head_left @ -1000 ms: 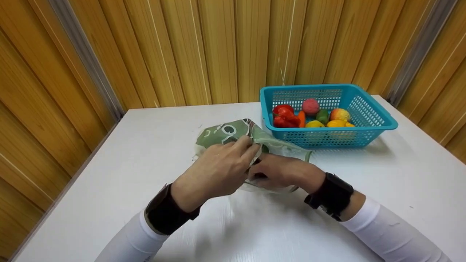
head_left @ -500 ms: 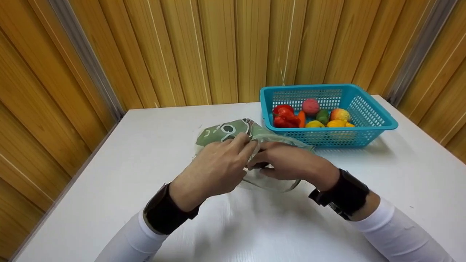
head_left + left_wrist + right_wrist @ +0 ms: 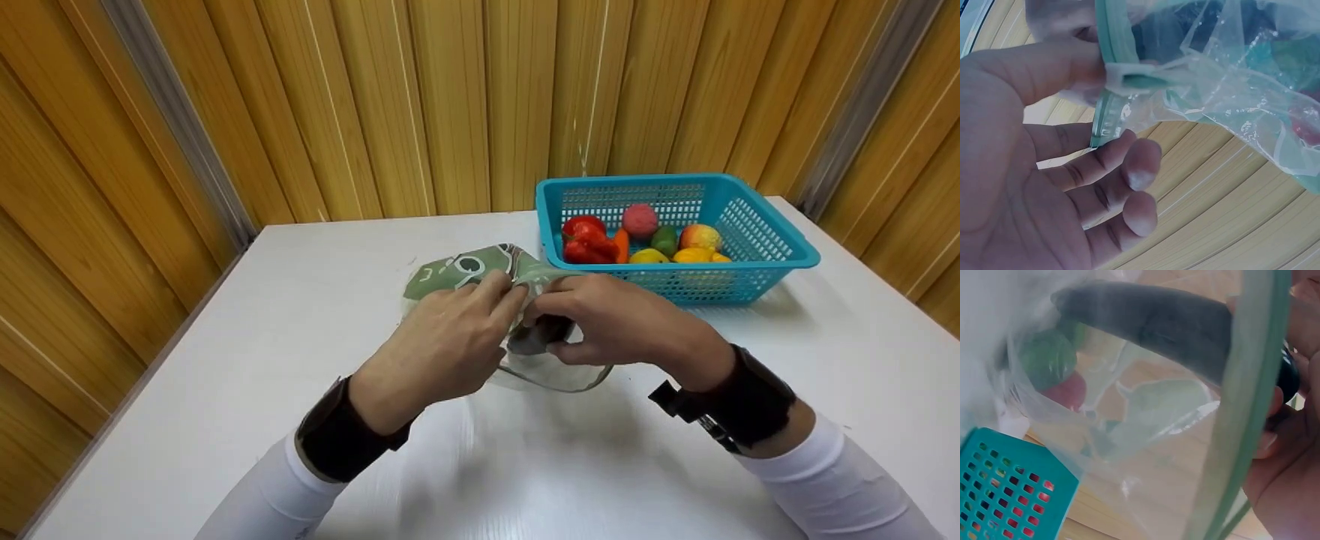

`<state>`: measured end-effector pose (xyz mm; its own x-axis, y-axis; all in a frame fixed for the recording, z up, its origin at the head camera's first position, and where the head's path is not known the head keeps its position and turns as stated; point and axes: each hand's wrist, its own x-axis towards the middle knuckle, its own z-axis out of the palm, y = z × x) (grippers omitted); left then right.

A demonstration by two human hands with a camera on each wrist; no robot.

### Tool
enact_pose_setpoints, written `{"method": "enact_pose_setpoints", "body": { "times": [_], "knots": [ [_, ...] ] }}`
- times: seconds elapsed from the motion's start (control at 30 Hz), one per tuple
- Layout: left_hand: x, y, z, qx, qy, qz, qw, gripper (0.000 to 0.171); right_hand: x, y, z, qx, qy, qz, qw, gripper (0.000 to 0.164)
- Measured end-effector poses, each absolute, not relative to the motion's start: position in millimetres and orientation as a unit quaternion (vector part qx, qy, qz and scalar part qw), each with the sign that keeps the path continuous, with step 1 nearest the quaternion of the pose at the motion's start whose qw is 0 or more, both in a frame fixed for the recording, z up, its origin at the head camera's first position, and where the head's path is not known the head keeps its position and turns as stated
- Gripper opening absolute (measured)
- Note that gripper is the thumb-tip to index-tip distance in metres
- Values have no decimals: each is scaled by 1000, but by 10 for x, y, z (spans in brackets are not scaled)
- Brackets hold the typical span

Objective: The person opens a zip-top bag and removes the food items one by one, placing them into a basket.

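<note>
A clear zip bag [image 3: 442, 279] with a green cartoon print lies on the table between the two hands. My left hand [image 3: 450, 341] pinches the bag's green-edged mouth between thumb and forefinger, and its other fingers are loosely bent in the left wrist view. At the opening, my right hand [image 3: 619, 319] grips one end of a dark eggplant [image 3: 1157, 323]. Most of the eggplant's length lies behind the bag's clear film in the right wrist view. Deeper in the bag show a green round thing [image 3: 1047, 360] and a red one [image 3: 1069, 391], both blurred by the plastic.
Behind the bag to the right, a teal basket [image 3: 697, 281] holds a red bell pepper [image 3: 589, 244], a pink ball-like thing [image 3: 640, 220], a peach-like fruit [image 3: 700, 237] and several other pieces. A wood-look panel wall [image 3: 450, 105] borders the white table [image 3: 322, 300].
My right hand has drawn back to the right and slightly up from inside the bag mouth, and the dark eggplant now shows in its grip. The left hand stays nearly still.
</note>
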<state>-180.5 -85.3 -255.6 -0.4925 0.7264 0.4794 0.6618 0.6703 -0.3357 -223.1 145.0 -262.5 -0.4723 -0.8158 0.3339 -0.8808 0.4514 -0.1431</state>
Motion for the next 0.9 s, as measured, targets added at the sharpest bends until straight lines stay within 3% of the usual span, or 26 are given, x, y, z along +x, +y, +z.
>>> {"method": "enact_pose_setpoints", "body": {
  "times": [0.2,0.53,0.9],
  "knots": [
    [-1820,-849,-2558,-398,-864,58,305,30,-2186,1546,-2490,508,-836,162,129,31],
    [-1834,-863,-2561,-396,-871,53,287,41,-2185,1693,-2382,528,-793,195,234,38],
    [-1858,-868,-2562,-397,-872,48,282,38,-2152,1793,-2284,538,-749,236,307,41]
  ]
}}
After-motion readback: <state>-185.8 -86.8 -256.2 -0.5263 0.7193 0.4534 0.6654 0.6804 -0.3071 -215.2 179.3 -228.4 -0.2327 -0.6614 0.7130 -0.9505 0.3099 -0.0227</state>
